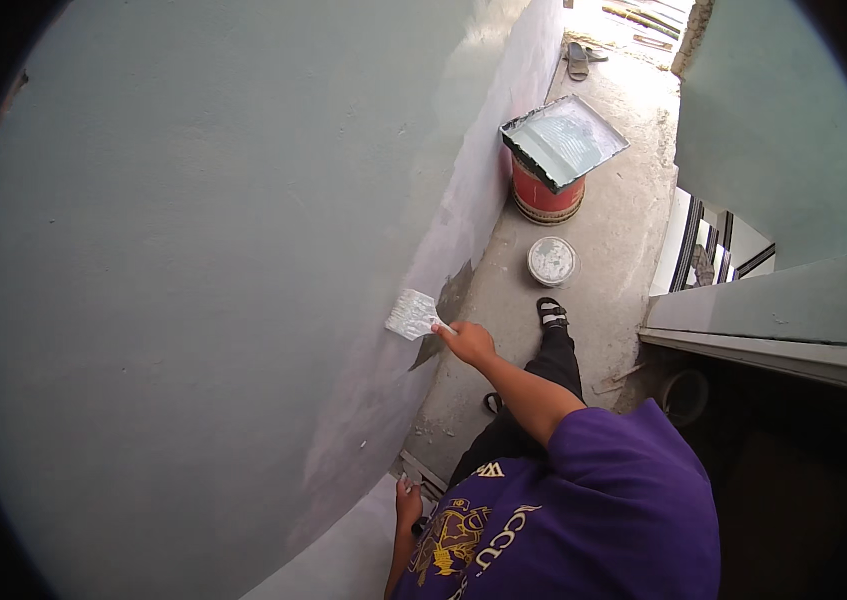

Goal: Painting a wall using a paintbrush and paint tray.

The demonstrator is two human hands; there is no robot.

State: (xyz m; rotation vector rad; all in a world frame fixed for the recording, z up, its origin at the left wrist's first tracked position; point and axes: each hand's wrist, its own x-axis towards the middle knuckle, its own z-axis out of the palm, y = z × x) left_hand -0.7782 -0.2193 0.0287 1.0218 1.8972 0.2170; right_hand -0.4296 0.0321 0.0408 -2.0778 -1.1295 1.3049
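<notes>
My right hand (470, 343) grips the handle of a wide, flat paintbrush (412, 315) coated in pale paint. The brush lies against or just in front of the lower wall (205, 262), which is grey-green above with a lilac-white band along its foot. Lower down, near the wall's base, my left hand (409, 501) has bent fingers with something small and pale at them; whether it holds this is unclear. Beyond my foot stands a round, paint-spattered container (551, 261). Past it, a paint tray (569, 139) with pale grey-green paint rests on a red bucket (547, 191).
The narrow concrete floor (611, 217) runs between two walls. A pair of sandals (578, 64) lies at the far end. At the right are an opening with dark-striped bars, a projecting ledge (761, 351) and a bucket-like round container (684, 397) in shadow.
</notes>
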